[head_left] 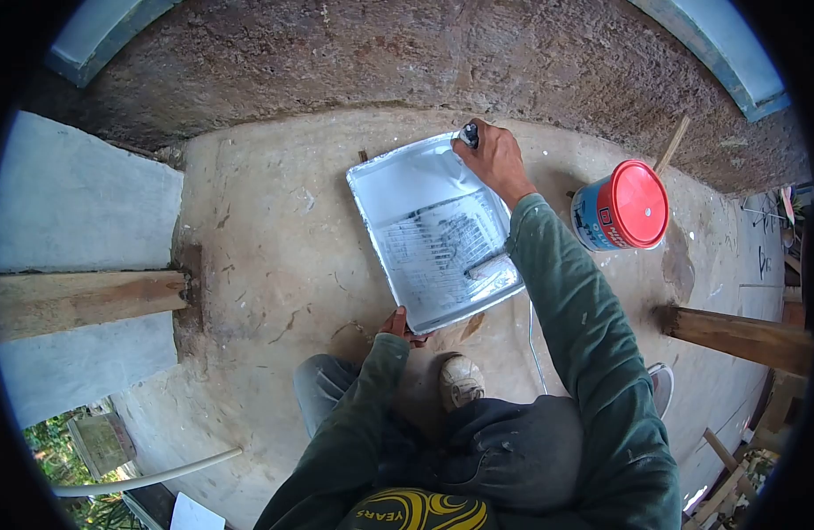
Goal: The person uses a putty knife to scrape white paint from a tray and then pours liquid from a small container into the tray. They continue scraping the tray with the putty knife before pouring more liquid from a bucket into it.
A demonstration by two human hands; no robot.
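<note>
A white paint tray (429, 311) lies on the concrete floor in front of me, with white paint pooled at its far end and smeared over its ribbed slope. My left hand (398, 325) is closed on the tray's near left corner, fingers partly beneath the rim. At the far right corner is my right hand (497, 157), closed around a small dark, paint-smeared thing (468, 134) whose kind I cannot make out. A paint roller (488, 267) rests on the slope near the right rim; my right sleeve passes close beside it.
A paint bucket (597, 216) with a red lid (639, 205) stands right of the tray, a wooden stick (671, 144) behind it. A rough wall base (380, 62) runs along the far side. Wooden posts (89, 303) stand left and right. My shoe (461, 380) is near the tray.
</note>
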